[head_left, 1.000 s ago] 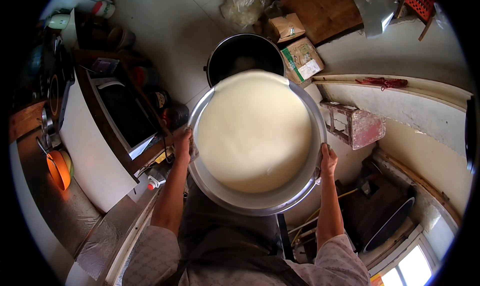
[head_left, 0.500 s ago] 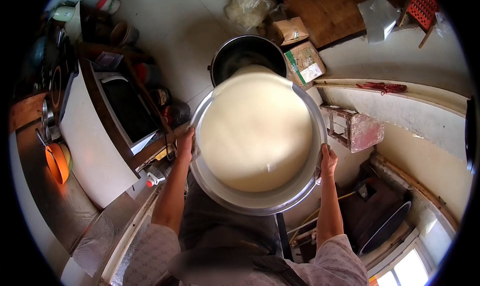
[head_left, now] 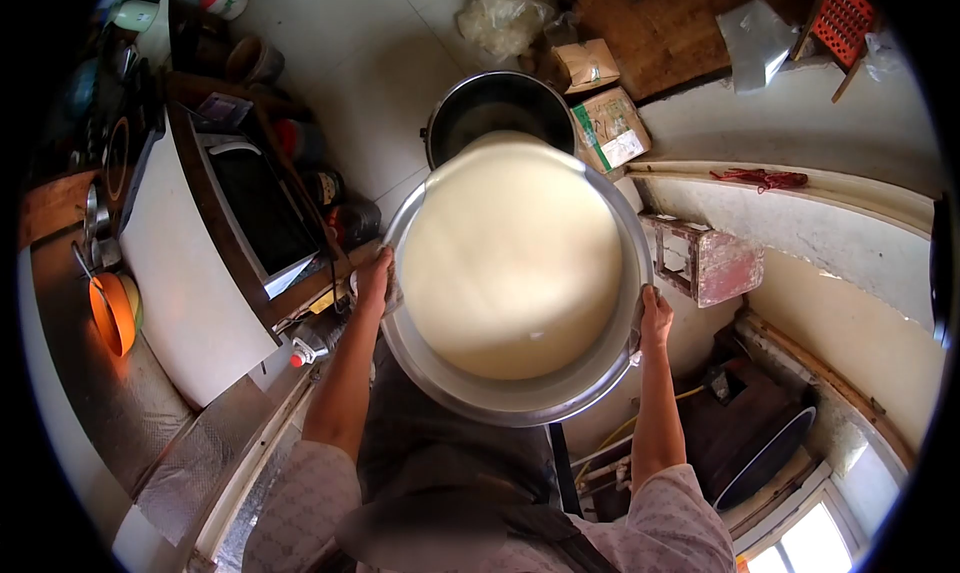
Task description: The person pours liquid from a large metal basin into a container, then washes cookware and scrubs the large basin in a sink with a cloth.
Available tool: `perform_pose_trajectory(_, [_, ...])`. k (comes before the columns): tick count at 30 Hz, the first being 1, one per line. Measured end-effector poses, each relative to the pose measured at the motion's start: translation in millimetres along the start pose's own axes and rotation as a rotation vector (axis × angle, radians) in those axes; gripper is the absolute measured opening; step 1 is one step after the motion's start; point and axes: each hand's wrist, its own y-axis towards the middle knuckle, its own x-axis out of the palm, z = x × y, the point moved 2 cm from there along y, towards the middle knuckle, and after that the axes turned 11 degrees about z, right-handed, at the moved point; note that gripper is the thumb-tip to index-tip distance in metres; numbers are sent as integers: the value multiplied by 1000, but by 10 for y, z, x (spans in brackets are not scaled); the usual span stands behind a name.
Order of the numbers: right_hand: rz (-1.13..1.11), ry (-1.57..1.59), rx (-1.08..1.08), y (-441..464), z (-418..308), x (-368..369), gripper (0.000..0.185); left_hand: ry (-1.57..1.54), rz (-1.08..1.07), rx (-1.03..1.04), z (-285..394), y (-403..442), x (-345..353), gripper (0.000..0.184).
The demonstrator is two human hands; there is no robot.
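Observation:
Between my hands is a large metal basin [head_left: 500, 409] of pale cream-coloured liquid [head_left: 510, 263]. My left hand [head_left: 374, 281] grips its left rim, and my right hand [head_left: 655, 318] is closed on the right rim, with what looks like a bit of cloth at its lower edge. The basin tilts away from me, its far lip over a dark, deep round pot [head_left: 500, 108]. Liquid reaches that lip and seems to run over it into the pot. The basin hides the near part of the pot.
Cardboard boxes [head_left: 610, 128] and a clear plastic bag [head_left: 503, 21] lie beyond the pot. A worn reddish stool [head_left: 728, 266] stands at right, above a dark stove-like object [head_left: 755, 433]. On the left are a white-topped cabinet [head_left: 195, 293] and an orange bowl [head_left: 113, 315].
The basin's near rim has risen slightly in view, and the liquid's near edge has shifted a little farther from me. Both hands keep their hold; the surroundings shift slightly.

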Motion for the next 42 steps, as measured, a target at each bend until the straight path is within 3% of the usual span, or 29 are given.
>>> perform_pose_trajectory(7, [-6, -36, 4, 9, 1, -33, 52, 47, 29, 70, -13, 27, 4, 45])
perform_pose_trajectory(16, [-5, -45, -79, 46, 14, -53, 52, 106, 45, 6, 49, -51, 21, 47])
perform_pose_trajectory(22, [14, -98, -90, 24, -19, -56, 54, -45, 51, -16, 89, -95, 30, 42])
perform_pose_trajectory(27, [-4, -80, -48, 12, -54, -43, 53, -30, -83, -33, 40, -38, -35, 41])
perform_pose_trajectory(29, [-13, -57, -3, 15, -70, -46, 53, 59, 7, -102, 64, -50, -15, 39])
perform_pose_trajectory(35, [-5, -65, -34, 21, -59, -46, 54, 37, -1, -3, 68, -84, -35, 31])
perform_pose_trajectory(42, [11, -160, -51, 30, -116, -54, 58, 53, -42, -120, 72, -63, -46, 36])
